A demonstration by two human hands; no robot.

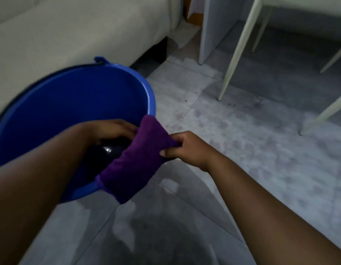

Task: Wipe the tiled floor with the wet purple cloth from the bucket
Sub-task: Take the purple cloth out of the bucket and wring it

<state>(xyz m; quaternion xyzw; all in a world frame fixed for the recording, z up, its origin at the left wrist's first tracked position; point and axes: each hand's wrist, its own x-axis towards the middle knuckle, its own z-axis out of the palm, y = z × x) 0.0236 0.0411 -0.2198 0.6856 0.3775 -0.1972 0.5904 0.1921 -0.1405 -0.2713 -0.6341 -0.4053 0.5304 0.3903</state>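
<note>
Taking the blue bucket as the landmark: it stands on the tiled floor, with a pale sofa just behind it and to its left. Its dark handle lies along the far rim, and dark water with a small glint shows at the bottom.

The left forearm crosses over the bucket's near-left rim, and the left hand sits above the bucket's opening, fingers curled down. Its grip appears closed on the far end of the purple cloth, though the fingertips are hidden behind the fabric, so the exact hold cannot be told.

The purple cloth is bunched into a thick band that hangs over the bucket's near-right rim, its upper end raised above the rim and its lower end drooping outside the bucket wall, above the floor.

Just to the right of the bucket, the right hand is clear of the rim and over the floor. Its grip is clamped on the cloth's right edge, thumb and fingers pinched together on the fabric.

Further right of the bucket, the floor shows wet, darker patches and some small dark specks. Beyond it, to the bucket's far right, stand thin white chair legs and a grey panel that reaches the floor.
</note>
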